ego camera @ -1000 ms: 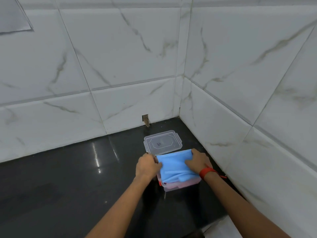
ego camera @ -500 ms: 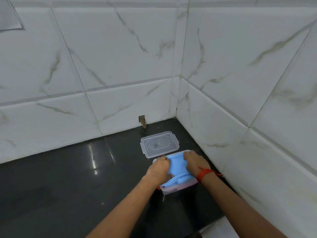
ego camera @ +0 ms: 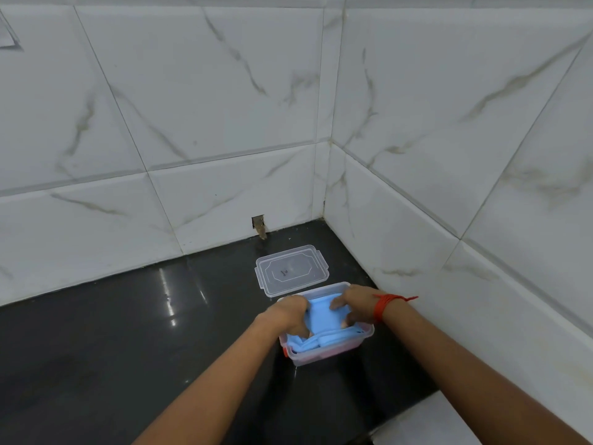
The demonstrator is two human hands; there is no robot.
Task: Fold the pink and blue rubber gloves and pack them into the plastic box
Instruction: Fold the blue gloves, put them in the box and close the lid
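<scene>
Both hands have their grip closed on the blue glove (ego camera: 321, 314), the left hand (ego camera: 290, 314) at its left edge and the right hand (ego camera: 351, 303) at its right, fingers curled down inside the plastic box (ego camera: 324, 356) on the dark worktop (ego camera: 128, 348). A second ago the glove lay spread over the rim; now it is bunched and pushed below it, so packing looks nearly done. Pink shows only as a tint through the box's wall. The fingertips are buried. The lid (ego camera: 292, 269) lies just behind, off.
</scene>
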